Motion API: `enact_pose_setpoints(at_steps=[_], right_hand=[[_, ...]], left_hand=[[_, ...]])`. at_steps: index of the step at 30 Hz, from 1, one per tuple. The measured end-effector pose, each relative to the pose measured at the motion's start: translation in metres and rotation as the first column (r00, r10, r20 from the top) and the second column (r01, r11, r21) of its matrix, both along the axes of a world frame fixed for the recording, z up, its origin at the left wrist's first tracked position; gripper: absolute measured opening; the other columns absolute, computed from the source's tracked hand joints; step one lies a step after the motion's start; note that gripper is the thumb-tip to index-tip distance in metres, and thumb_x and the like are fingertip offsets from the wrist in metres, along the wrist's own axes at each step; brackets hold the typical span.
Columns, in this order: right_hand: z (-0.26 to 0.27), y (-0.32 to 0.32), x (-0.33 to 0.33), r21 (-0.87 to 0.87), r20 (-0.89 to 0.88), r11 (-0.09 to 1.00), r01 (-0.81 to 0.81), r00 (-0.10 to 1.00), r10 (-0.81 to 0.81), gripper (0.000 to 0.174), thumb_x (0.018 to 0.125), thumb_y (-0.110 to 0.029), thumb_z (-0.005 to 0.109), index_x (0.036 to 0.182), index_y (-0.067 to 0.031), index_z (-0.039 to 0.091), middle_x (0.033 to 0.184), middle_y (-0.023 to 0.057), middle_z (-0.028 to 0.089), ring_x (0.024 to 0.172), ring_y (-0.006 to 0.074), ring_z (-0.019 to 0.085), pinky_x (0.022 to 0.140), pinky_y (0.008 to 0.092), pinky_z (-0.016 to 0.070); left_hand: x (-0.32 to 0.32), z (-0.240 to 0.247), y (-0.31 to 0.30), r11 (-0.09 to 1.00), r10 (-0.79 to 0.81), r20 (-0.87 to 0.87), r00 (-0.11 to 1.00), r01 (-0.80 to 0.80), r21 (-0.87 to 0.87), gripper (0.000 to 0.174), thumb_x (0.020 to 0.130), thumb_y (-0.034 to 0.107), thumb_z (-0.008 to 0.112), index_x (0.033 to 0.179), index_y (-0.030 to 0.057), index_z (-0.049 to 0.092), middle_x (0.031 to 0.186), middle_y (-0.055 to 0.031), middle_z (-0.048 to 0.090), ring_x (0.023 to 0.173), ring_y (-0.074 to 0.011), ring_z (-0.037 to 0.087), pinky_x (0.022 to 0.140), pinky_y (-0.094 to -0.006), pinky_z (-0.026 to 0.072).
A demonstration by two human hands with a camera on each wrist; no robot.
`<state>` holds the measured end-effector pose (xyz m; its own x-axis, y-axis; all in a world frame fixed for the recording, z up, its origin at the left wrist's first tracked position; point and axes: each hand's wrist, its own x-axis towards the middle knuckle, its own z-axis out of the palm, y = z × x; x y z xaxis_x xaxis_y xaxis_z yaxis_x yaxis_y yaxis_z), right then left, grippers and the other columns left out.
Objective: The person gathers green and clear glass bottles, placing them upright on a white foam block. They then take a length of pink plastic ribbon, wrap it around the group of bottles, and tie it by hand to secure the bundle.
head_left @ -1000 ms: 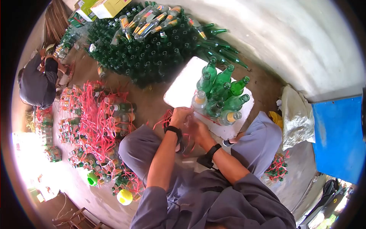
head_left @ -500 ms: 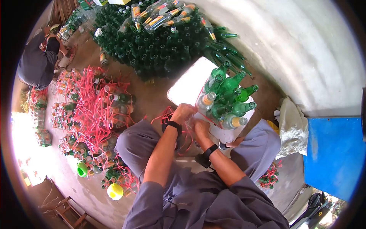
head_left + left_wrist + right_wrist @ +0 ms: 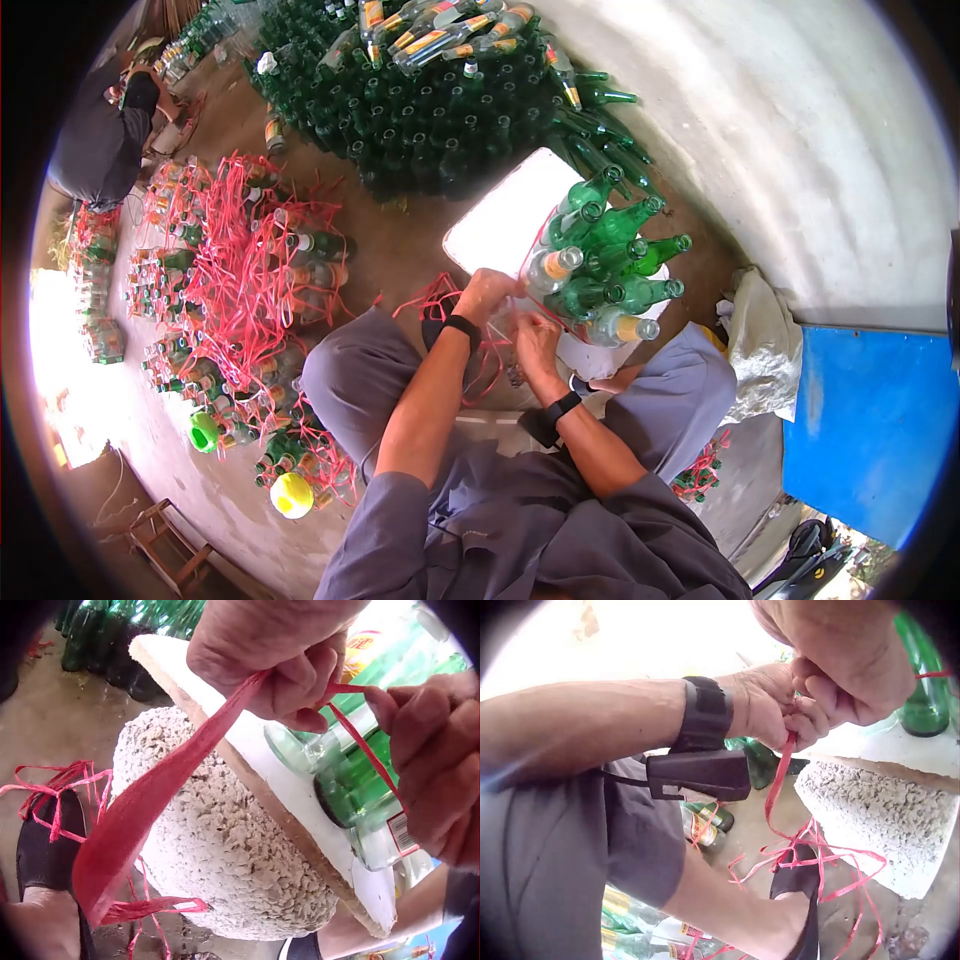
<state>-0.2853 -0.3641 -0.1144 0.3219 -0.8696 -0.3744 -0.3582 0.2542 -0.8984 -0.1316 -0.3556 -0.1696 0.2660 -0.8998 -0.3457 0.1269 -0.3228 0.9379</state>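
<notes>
Several green and clear bottles [image 3: 610, 245] stand bunched on a white board [image 3: 515, 205], with red ribbon [image 3: 142, 802] around them. At the bunch's near left side my left hand [image 3: 487, 296] grips the ribbon in curled fingers, and a wide loose length hangs below it in the left wrist view. My right hand [image 3: 538, 345] is close beside it, pinching ribbon [image 3: 360, 739] between thumb and fingers. In the right wrist view the left hand [image 3: 780, 705] is partly behind the right hand [image 3: 847, 664]. Under the board is a rough whitish block [image 3: 217, 840].
A large mass of green bottles [image 3: 430, 120] lies beyond the board. Ribbon-tied bottle bundles [image 3: 240, 270] stand on the left floor, near a yellow round object [image 3: 292, 495]. Another person [image 3: 100, 150] is at far left. A pale sack [image 3: 765, 345] and blue panel [image 3: 865, 425] are at right.
The head view has shifted, so the bottles sit slightly farther right and lower. Both hands remain at the ribbon beside the bunch, with the right hand now a little apart from the left.
</notes>
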Motion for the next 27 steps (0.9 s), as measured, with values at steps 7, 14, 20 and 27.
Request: enact_pose_setpoints(at_steps=[7, 14, 20, 27], right_hand=[[0.002, -0.018, 0.016, 0.392, 0.212, 0.878, 0.275, 0.902, -0.377, 0.017, 0.094, -0.017, 0.067, 0.097, -0.0009, 0.071, 0.073, 0.0018, 0.065, 0.052, 0.0072, 0.051, 0.047, 0.0213, 0.0405], [0.001, -0.019, 0.021, 0.533, 0.223, 0.790, 0.305, 0.849, -0.479, 0.014, 0.094, -0.013, 0.068, 0.101, -0.0015, 0.071, 0.076, 0.0016, 0.064, 0.055, 0.0072, 0.051, 0.047, 0.0215, 0.0398], [0.002, -0.021, 0.019, 0.589, 0.268, 0.763, 0.267, 0.826, -0.496, 0.015, 0.093, -0.012, 0.069, 0.105, -0.0022, 0.071, 0.077, -0.0003, 0.061, 0.057, 0.0078, 0.050, 0.048, 0.0217, 0.0384], [-0.004, -0.009, 0.006, 0.630, 0.267, 0.746, 0.215, 0.842, -0.468, 0.017, 0.090, -0.013, 0.068, 0.105, -0.0045, 0.070, 0.081, 0.0002, 0.063, 0.061, 0.0079, 0.051, 0.051, 0.0218, 0.0400]], left_hand=[[0.002, 0.025, 0.004, 0.979, 0.128, -0.231, 0.965, -0.086, 0.183, 0.016, 0.080, 0.012, 0.068, 0.089, 0.0016, 0.076, 0.072, -0.0015, 0.066, 0.051, -0.0086, 0.048, 0.046, -0.0258, 0.0380], [0.003, 0.024, 0.007, 0.971, 0.126, -0.279, 0.952, -0.060, 0.233, 0.020, 0.081, 0.015, 0.068, 0.093, 0.0030, 0.078, 0.071, 0.0001, 0.064, 0.051, -0.0077, 0.045, 0.047, -0.0239, 0.0354], [-0.007, 0.030, 0.012, 0.984, 0.143, -0.375, 0.916, -0.091, 0.154, 0.017, 0.086, 0.016, 0.071, 0.095, 0.0020, 0.073, 0.066, 0.0044, 0.058, 0.049, -0.0040, 0.040, 0.046, -0.0217, 0.0271], [-0.022, 0.019, 0.009, 0.943, 0.330, -0.413, 0.849, -0.281, 0.177, 0.010, 0.083, 0.010, 0.072, 0.088, 0.0011, 0.068, 0.066, 0.0026, 0.058, 0.050, -0.0054, 0.044, 0.046, -0.0220, 0.0314]])
